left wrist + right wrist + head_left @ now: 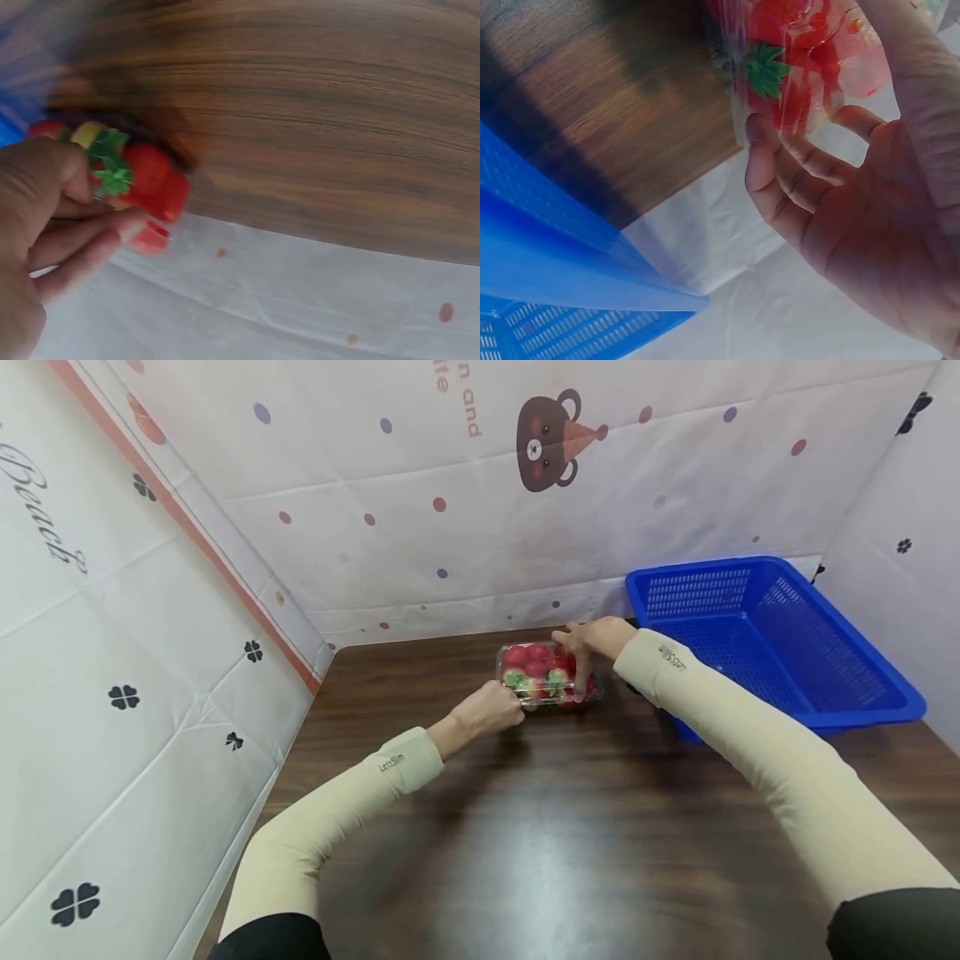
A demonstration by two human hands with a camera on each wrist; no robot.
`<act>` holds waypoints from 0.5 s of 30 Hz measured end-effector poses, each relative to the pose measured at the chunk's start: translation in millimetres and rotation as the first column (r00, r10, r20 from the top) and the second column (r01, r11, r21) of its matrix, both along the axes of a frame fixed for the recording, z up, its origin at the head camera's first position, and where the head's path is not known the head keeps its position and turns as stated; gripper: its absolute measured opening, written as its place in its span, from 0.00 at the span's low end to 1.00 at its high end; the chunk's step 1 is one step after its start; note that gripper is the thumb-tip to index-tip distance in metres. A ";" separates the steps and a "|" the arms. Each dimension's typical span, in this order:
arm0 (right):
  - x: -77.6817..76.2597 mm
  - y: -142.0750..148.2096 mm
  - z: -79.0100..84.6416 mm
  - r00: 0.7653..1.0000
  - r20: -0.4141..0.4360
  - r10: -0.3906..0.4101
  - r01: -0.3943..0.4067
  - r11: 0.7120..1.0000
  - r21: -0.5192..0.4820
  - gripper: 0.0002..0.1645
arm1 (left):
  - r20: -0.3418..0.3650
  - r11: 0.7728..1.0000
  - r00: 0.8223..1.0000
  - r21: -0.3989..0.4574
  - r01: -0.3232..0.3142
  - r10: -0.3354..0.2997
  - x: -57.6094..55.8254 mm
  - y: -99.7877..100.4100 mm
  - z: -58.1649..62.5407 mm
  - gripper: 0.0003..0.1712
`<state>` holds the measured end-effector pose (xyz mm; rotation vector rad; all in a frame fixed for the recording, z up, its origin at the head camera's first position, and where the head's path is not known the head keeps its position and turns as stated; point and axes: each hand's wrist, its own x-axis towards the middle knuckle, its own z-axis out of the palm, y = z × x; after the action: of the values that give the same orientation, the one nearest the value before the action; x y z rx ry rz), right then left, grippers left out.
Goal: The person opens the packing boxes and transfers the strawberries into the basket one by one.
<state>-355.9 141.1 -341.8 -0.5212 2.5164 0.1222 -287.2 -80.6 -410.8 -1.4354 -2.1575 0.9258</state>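
Note:
A clear plastic box of strawberries [536, 670] lies at the back of the brown table, with red fruit and green leaves showing through its walls. At its front left corner, my left hand [491, 706] pinches the edge between thumb and curled fingers. My right hand [596, 642] reaches over the right end from above, one digit down the front and the others toward the back. The right wrist view has the fingertips [761, 131] bent against the clear wall. Strawberries [154, 180] appear just beyond the left fingers in the left wrist view.
A blue plastic basket [862, 643] with perforated walls stands to the right, behind my right forearm. A white printed sheet [360, 460] hangs behind the table's back edge and along both sides. The wooden tabletop [465, 860] stretches toward me.

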 end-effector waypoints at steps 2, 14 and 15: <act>-1.0 -1.2 3.2 1.000 -0.001 -0.008 0.008 1.000 0.011 0.79 | 0.012 1.000 1.000 0.009 0.024 -0.024 -3.1 -4.7 5.5 0.19; 3.4 6.0 15.4 0.999 -0.045 0.029 -0.029 1.000 -0.010 0.66 | 0.327 0.935 0.930 0.249 -0.254 0.166 -20.0 -23.2 23.0 0.06; 7.0 7.7 15.6 0.996 -0.069 0.048 -0.048 0.999 -0.004 0.64 | 0.422 0.895 0.885 0.293 -0.337 0.195 -21.9 -26.2 23.3 0.04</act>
<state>-348.8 148.8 -326.2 -0.5897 2.5722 0.1531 -309.1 -106.8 -387.6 -1.2237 -2.6963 0.3053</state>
